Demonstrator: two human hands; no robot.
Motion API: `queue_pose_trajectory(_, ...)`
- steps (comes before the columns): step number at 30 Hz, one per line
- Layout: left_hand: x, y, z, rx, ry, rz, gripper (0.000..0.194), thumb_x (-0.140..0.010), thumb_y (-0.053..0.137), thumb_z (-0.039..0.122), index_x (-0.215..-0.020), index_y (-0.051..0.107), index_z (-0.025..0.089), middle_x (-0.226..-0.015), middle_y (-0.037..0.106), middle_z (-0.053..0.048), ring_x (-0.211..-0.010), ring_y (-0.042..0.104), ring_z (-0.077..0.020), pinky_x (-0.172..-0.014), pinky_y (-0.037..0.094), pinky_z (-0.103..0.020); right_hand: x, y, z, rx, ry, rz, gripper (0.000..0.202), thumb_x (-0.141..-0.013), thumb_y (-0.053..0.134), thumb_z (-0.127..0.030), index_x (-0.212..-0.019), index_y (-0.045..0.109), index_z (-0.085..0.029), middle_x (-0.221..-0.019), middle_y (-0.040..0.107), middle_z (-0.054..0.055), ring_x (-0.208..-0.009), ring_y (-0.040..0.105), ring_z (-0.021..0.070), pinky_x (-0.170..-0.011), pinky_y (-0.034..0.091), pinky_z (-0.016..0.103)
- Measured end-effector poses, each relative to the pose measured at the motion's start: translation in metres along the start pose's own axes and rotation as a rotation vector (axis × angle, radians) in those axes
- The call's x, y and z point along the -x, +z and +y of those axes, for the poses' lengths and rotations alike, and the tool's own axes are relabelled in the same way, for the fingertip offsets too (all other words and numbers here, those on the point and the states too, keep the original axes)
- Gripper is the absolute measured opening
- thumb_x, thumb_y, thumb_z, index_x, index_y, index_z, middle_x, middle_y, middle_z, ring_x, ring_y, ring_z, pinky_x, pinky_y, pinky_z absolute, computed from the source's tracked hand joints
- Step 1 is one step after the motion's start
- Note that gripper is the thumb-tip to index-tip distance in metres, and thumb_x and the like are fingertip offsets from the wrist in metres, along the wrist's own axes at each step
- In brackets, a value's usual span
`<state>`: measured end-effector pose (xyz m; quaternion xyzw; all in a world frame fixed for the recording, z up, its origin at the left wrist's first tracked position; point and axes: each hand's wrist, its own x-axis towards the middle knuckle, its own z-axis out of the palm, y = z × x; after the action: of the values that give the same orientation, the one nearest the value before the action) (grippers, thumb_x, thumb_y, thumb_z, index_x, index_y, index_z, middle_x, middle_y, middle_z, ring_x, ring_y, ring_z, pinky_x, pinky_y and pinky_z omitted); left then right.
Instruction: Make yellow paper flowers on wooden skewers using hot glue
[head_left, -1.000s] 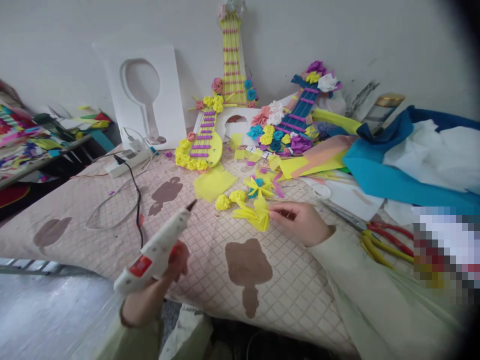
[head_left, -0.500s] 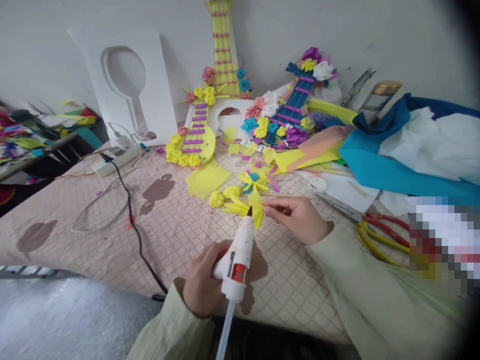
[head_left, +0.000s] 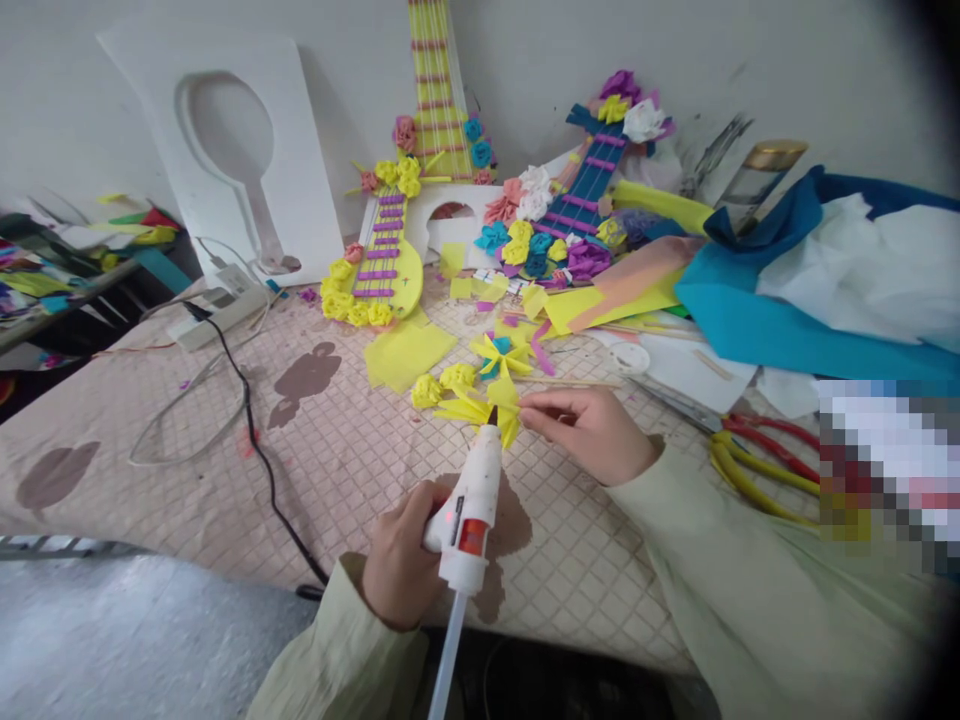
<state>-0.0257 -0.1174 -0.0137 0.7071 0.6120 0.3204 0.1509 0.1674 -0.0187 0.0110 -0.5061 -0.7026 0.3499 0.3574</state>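
My left hand (head_left: 405, 555) is closed round the handle of a white hot glue gun (head_left: 478, 490), with a clear glue stick (head_left: 448, 655) poking out of its back end. The gun's dark nozzle meets a yellow paper flower (head_left: 469, 405) with pointed petals. On the flower's right side, my right hand (head_left: 589, 430) pinches one of its yellow petals between thumb and fingertips. Just beyond lie two crumpled yellow paper rosettes (head_left: 442, 385) and another yellow paper flower with a blue centre (head_left: 502, 355).
Paper-decorated model guitars, one yellow (head_left: 390, 260) and one blue (head_left: 589, 195), lean at the back. Scissors (head_left: 750, 455) with red and yellow handles lie right, near blue paper (head_left: 810, 340). A black cord (head_left: 262, 450) crosses the left side from a power strip (head_left: 217, 310).
The whole view has shifted slightly, so things sit a little further left and higher. Both hands keep their hold, and the nozzle stays at the flower.
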Motion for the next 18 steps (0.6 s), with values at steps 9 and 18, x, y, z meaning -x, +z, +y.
queue_pose_trajectory(9,-0.0013,0.0020,-0.0094,-0.053,0.116,-0.005,0.021,-0.065,0.063,0.026,-0.069,0.044,0.019,-0.050,0.048,0.007,-0.037,0.041,-0.0072,-0.038,0.032,-0.019,-0.0002,-0.0006,-0.0007,-0.006,0.008,-0.013,0.019,-0.072,0.058,-0.026,-0.082,0.071,-0.015,-0.085,0.071,0.006,-0.071,0.065,0.0169,-0.063,0.053,0.029)
queue_pose_trajectory(18,-0.0032,-0.0015,-0.0033,-0.093,0.126,-0.019,0.024,-0.067,0.063,0.026,-0.065,0.041,0.019,-0.049,0.043,0.008,-0.038,0.038,-0.0062,-0.039,0.032,-0.018,-0.0003,-0.0003,0.0015,-0.016,0.012,-0.021,0.018,-0.072,0.058,-0.025,-0.083,0.071,-0.018,-0.086,0.071,0.005,-0.073,0.065,0.0172,-0.064,0.053,0.029)
